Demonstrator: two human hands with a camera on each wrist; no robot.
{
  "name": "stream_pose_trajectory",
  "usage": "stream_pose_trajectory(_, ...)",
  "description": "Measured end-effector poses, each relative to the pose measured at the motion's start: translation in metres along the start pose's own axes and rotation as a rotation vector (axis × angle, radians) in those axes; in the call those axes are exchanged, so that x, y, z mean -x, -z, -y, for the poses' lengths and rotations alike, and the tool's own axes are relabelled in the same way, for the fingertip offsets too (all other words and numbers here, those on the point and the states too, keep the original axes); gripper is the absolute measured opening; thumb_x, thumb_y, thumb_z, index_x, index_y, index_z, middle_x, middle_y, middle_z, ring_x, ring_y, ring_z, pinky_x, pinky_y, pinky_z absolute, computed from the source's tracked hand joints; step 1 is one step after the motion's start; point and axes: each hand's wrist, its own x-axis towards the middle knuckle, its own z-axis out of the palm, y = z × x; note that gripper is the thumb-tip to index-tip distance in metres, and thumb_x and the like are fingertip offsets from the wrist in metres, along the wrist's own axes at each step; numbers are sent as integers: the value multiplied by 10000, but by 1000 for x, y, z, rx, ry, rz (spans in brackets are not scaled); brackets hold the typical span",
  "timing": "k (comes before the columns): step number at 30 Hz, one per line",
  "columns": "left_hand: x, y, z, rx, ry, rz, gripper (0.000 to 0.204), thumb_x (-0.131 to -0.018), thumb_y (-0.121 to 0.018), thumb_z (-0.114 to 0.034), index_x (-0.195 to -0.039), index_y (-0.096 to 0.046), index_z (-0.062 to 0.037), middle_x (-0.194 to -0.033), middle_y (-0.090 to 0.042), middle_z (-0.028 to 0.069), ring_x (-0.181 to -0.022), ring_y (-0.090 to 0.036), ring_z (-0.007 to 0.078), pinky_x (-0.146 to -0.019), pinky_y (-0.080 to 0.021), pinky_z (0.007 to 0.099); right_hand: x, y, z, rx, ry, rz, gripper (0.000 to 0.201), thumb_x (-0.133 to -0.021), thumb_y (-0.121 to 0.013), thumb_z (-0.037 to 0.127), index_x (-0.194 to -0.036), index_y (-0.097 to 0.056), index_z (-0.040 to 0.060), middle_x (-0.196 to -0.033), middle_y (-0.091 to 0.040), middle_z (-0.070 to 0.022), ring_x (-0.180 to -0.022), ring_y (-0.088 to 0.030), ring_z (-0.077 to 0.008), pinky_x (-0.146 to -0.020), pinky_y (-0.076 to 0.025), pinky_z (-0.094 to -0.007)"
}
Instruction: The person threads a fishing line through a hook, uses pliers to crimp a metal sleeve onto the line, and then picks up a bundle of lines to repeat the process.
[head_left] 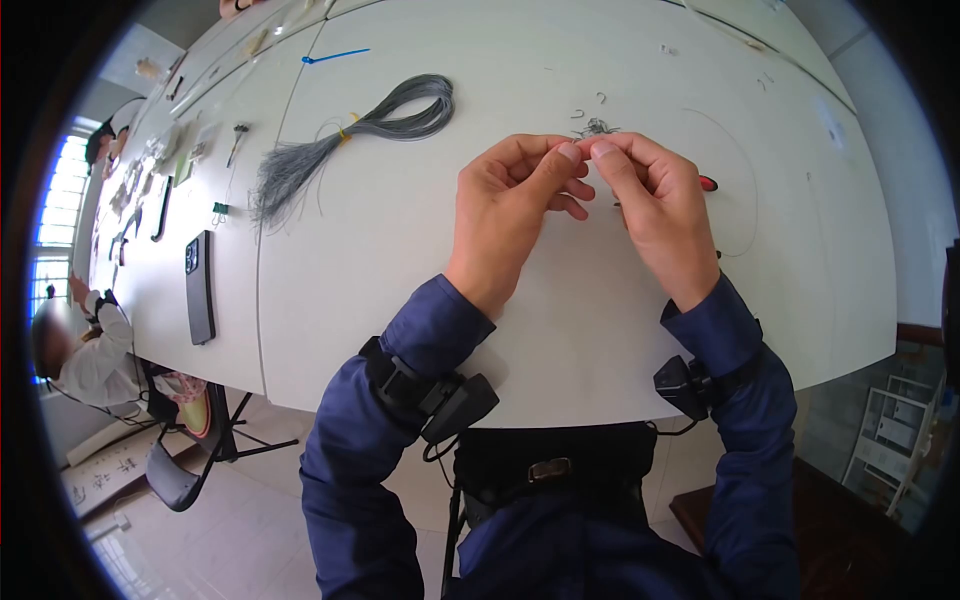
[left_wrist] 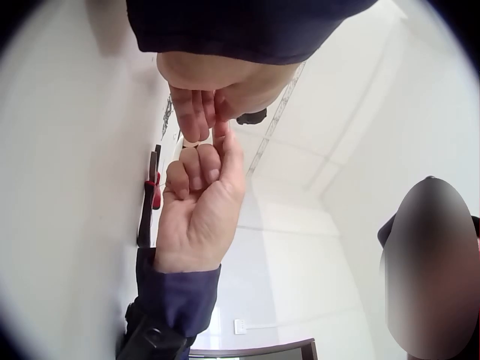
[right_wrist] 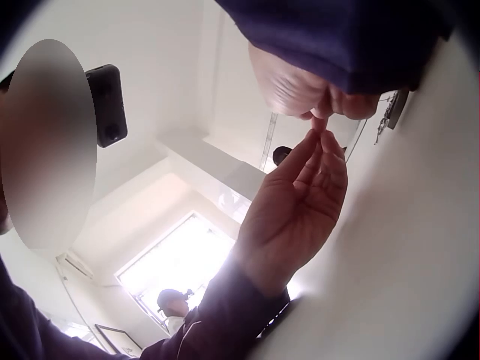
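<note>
Above the table, my left hand [head_left: 507,205] and right hand [head_left: 655,205] meet at the fingertips. Thumb and index finger of each hand pinch together at this spot. Whatever they hold is tiny and covered by the fingertips, so I cannot tell its kind. The other left fingers spread loosely, while the other right fingers curl inward in the left wrist view. Just beyond the fingertips lies a small pile of dark metal hooks [head_left: 597,127], with a few loose ones beside it. A thin line [head_left: 756,190] curves over the table right of my right hand.
A tool with red-and-black handles [left_wrist: 155,192] lies behind my right hand. At the left are a bundle of grey strands [head_left: 405,112] tied in yellow, a blue cable tie [head_left: 336,56] and a dark phone [head_left: 200,288]. Another person [head_left: 90,340] sits at the far left.
</note>
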Motion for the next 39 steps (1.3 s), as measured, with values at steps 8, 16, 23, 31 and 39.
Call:
stream_pose_trajectory(8,-1,1,-2,130,52,-27,219,-997,-638,-148,-1125,-666,27,-987,-696,100,-814,-673,160,-697,-554,290,-3,1,-14,67,19,-77,261,-984,-629,216,-996,-689,-39,-655,-588,47,-583,-436,-18,-552,-361,-217)
stream_pose_trajectory(16,-1,2,-1,85,49,18,202,-979,-660,-126,-1109,-687,26,-978,-675,59,-777,-619,114,-669,-523,277,-2,1,-8,-9,-80,-23,249,-965,-656,222,-959,-683,-25,-608,-531,60,-554,-389,-11,-518,-320,-231)
stream_pose_trajectory(23,0,1,-6,28,95,-9,165,-981,-655,-139,-1043,-682,12,-897,-646,41,-755,-610,107,-667,-517,278,-2,2,-11,146,24,-41,260,-972,-649,240,-930,-669,-16,-564,-432,76,-525,-358,-26,-504,-309,-247)
stream_pose_trajectory(31,-3,8,-3,119,150,64,165,-1010,-611,-166,-1053,-660,-14,-819,-625,20,-733,-596,103,-660,-496,277,-4,-2,-16,79,115,-61,276,-982,-636,251,-929,-653,-19,-604,-480,60,-545,-372,-32,-509,-328,-242)
stream_pose_trajectory(39,-1,0,-7,83,142,33,205,-1007,-626,-172,-1103,-674,2,-903,-644,40,-771,-618,110,-640,-525,279,-2,3,-7,191,39,-23,265,-982,-630,244,-922,-649,-14,-598,-489,53,-544,-376,-30,-505,-324,-242)
